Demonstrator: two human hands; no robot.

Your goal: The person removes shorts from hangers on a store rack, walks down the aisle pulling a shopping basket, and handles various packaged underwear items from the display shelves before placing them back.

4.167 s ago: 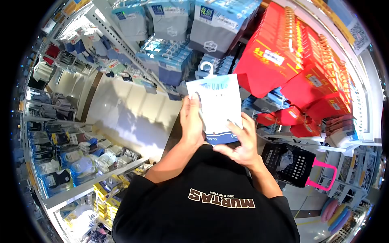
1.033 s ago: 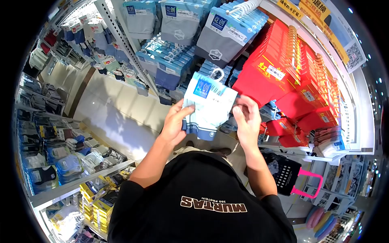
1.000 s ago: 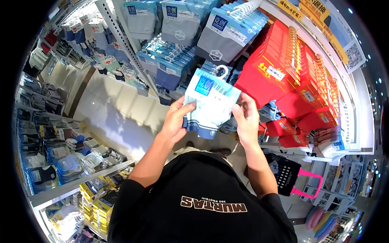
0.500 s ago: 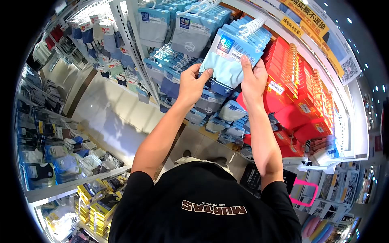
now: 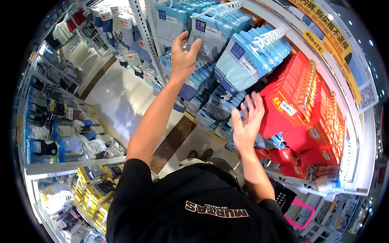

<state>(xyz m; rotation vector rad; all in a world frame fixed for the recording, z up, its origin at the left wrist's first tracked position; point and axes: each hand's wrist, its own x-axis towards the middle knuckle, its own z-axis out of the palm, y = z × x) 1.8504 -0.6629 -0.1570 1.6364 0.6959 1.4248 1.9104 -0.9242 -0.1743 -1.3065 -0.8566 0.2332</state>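
My left hand (image 5: 183, 58) is raised with fingers apart, in front of the grey underwear packs (image 5: 208, 34) hanging on white hooks. Its fingertips overlap the left edge of those packs in view; whether they touch, I cannot tell. My right hand (image 5: 248, 123) is spread, palm facing left, with nothing in it. It lies below a row of light-blue underwear packs (image 5: 237, 62), whose front pack hangs tilted. Close on its right are red packs (image 5: 285, 106) with white labels.
More blue and grey packs (image 5: 194, 77) hang on a lower row. Yellow printed signs (image 5: 322, 24) run along the top of the rack. Shelves of packaged goods (image 5: 67, 143) stand at my left, across a tiled floor (image 5: 121, 95). A pink handle (image 5: 302, 214) shows by my right side.
Both hands have let go of the light-blue pack, which now hangs with its row. My left hand has moved up and left; my right hand has moved down. The view has shifted slightly.
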